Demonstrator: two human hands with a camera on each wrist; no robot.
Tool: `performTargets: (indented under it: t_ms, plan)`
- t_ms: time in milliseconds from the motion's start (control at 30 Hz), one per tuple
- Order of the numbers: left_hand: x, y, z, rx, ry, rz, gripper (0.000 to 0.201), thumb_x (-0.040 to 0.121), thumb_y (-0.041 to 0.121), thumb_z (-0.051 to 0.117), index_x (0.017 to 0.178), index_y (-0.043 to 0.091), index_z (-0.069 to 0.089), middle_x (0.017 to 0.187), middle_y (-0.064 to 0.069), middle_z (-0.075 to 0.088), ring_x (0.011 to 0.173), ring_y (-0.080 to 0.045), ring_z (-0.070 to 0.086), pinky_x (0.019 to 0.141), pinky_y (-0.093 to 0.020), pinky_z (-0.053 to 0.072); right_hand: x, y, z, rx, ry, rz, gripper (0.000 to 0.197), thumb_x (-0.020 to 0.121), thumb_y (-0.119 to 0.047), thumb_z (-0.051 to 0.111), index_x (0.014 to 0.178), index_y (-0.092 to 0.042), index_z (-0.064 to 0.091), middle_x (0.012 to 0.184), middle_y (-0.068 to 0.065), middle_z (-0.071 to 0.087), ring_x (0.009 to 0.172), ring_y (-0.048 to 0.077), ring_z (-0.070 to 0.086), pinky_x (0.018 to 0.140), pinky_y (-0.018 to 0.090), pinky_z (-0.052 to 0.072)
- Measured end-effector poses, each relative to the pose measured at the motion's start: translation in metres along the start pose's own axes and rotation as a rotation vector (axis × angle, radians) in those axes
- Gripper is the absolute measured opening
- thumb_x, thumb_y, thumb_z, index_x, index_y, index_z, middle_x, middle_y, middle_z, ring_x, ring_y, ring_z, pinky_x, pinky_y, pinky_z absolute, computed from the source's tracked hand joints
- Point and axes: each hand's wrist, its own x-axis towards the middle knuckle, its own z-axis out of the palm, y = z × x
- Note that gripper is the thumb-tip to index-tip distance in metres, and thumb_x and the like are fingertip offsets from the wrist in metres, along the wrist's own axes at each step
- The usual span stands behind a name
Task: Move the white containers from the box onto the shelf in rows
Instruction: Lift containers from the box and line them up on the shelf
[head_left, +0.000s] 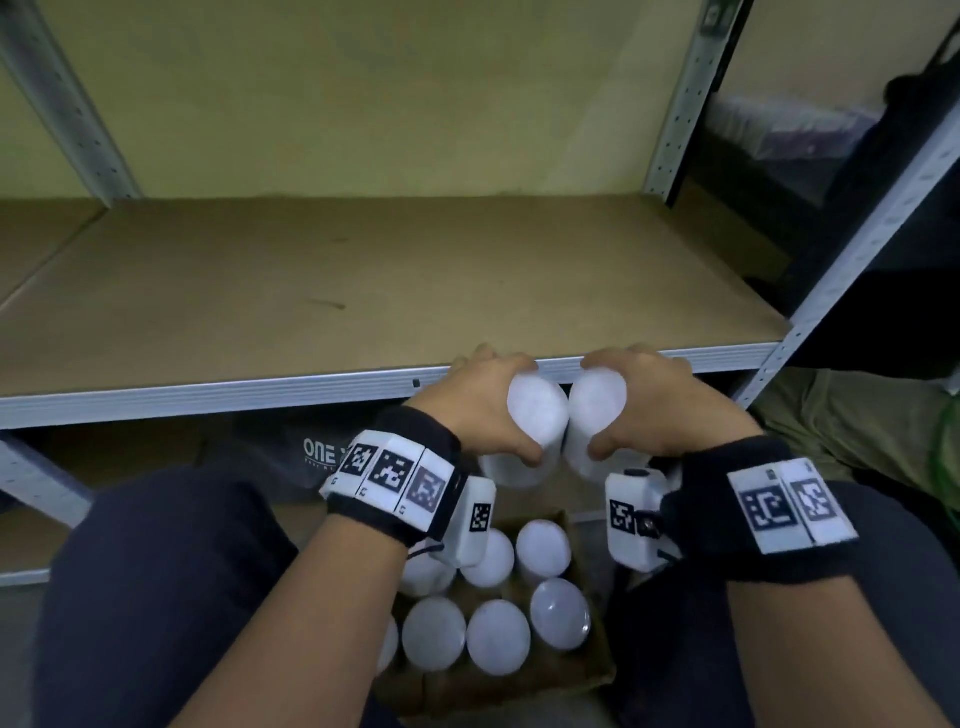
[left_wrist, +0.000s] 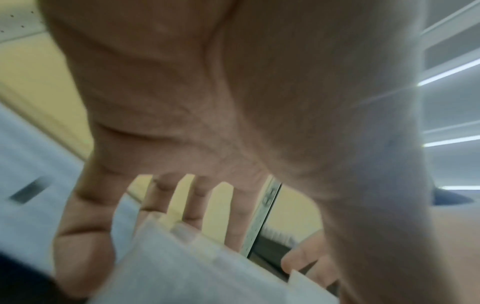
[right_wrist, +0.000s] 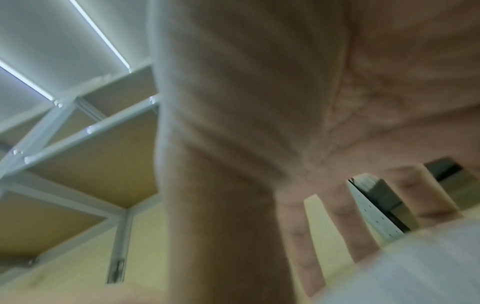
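Left hand (head_left: 475, 402) and right hand (head_left: 660, 405) each grip one white container (head_left: 537, 410)

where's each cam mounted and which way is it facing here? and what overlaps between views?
Head: on the head, looking forward and down at shelf, box, both forearms and knees.
Left wrist: looks along the left hand, which grips a white container.
Right wrist: under the right hand, facing up at its container.
Shared: hands, containers and shelf frame.
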Motion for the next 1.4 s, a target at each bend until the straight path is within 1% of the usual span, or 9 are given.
performTargets:
  t_ms: [200, 367, 467, 667, 900, 1067, 1167, 1300, 1400]
  plan:
    - [-0.017, 0.011, -0.044, -0.057, 0.208, 0.062, 0.086, 0.057, 0.046, 0.078, 0.132, 0.042, 0.037, 0.125, 0.007, 0.04, 0.119, -0.018, 0.041, 0.094, -0.038, 0.046, -0.016, -0.01, -0.036, 0.161, 0.255, -0.186, 0.092, 0.06, -0.028, 0.082, 0.138, -0.041, 0.034, 0.133, -0.007, 0.037, 0.126, 0.025, 0.039, 0.099, 0.042, 0.043]
    - [-0.019, 0.006, -0.058, -0.134, 0.387, 0.079, 0.071, 0.06, 0.044, 0.077, 0.123, 0.042, 0.044, 0.121, 0.01, 0.042, 0.118, -0.013, 0.037, 0.089, -0.028, 0.036, -0.007, -0.022, -0.033, 0.334, 0.475, -0.275, 0.058, 0.062, -0.023, 0.081, 0.112, -0.029, 0.052, 0.117, -0.007, 0.04, 0.115, 0.015, 0.043, 0.086, 0.024, 0.033]
    - [-0.01, 0.0, -0.054, -0.165, 0.494, 0.06, 0.062, 0.06, 0.04, 0.076, 0.117, 0.038, 0.05, 0.121, 0.013, 0.045, 0.117, -0.013, 0.037, 0.088, -0.024, 0.032, 0.009, -0.025, -0.023, 0.395, 0.524, -0.293, 0.041, 0.064, -0.02, 0.081, 0.1, -0.024, 0.061, 0.111, -0.009, 0.044, 0.113, 0.013, 0.046, 0.085, 0.016, 0.029]
    - [0.013, -0.014, -0.036, -0.199, 0.657, 0.036, 0.043, 0.069, 0.03, 0.074, 0.11, 0.025, 0.059, 0.127, 0.008, 0.048, 0.125, -0.015, 0.041, 0.095, -0.017, 0.027, 0.042, -0.028, -0.006, 0.37, 0.55, -0.307, 0.039, 0.068, -0.018, 0.08, 0.105, -0.018, 0.069, 0.127, -0.002, 0.056, 0.126, 0.019, 0.046, 0.098, 0.015, 0.027]
    - [0.017, -0.017, -0.037, -0.16, 0.638, 0.034, 0.041, 0.078, 0.034, 0.07, 0.117, 0.026, 0.058, 0.138, 0.007, 0.046, 0.128, -0.015, 0.04, 0.106, -0.026, 0.03, 0.049, -0.03, -0.005, 0.328, 0.542, -0.316, 0.039, 0.078, -0.024, 0.076, 0.115, -0.019, 0.065, 0.135, -0.004, 0.056, 0.142, 0.013, 0.027, 0.108, 0.015, 0.014]
    - [0.012, -0.014, -0.041, -0.095, 0.589, 0.011, 0.045, 0.081, 0.044, 0.066, 0.122, 0.031, 0.055, 0.145, 0.009, 0.037, 0.134, -0.015, 0.032, 0.111, -0.036, 0.029, 0.047, -0.026, -0.003, 0.254, 0.496, -0.296, 0.046, 0.081, -0.034, 0.073, 0.124, -0.025, 0.061, 0.15, -0.006, 0.041, 0.148, 0.018, 0.01, 0.116, 0.025, 0.015]
    - [0.005, -0.009, -0.048, 0.004, 0.6, 0.013, 0.043, 0.081, 0.048, 0.063, 0.121, 0.034, 0.055, 0.138, 0.014, 0.04, 0.131, -0.011, 0.029, 0.102, -0.034, 0.026, 0.042, -0.029, -0.004, 0.239, 0.578, -0.325, 0.041, 0.082, -0.03, 0.071, 0.122, -0.023, 0.063, 0.143, -0.005, 0.047, 0.139, 0.023, 0.024, 0.107, 0.019, 0.021]
    - [-0.003, -0.005, -0.057, 0.002, 0.581, 0.092, 0.03, 0.085, 0.033, 0.062, 0.114, 0.028, 0.058, 0.114, 0.013, 0.049, 0.114, -0.011, 0.04, 0.098, -0.026, 0.033, 0.036, -0.033, -0.009, 0.168, 0.62, -0.332, 0.03, 0.084, -0.021, 0.065, 0.113, -0.02, 0.068, 0.121, -0.002, 0.056, 0.117, 0.021, 0.04, 0.098, 0.023, 0.033]
    - [-0.004, -0.005, -0.059, 0.016, 0.549, 0.108, 0.024, 0.087, 0.017, 0.059, 0.11, 0.023, 0.06, 0.106, 0.014, 0.048, 0.111, -0.009, 0.044, 0.081, -0.008, 0.023, 0.035, -0.03, -0.011, 0.156, 0.581, -0.344, 0.023, 0.086, -0.017, 0.063, 0.109, -0.015, 0.069, 0.116, -0.002, 0.062, 0.114, 0.017, 0.049, 0.083, 0.008, 0.023]
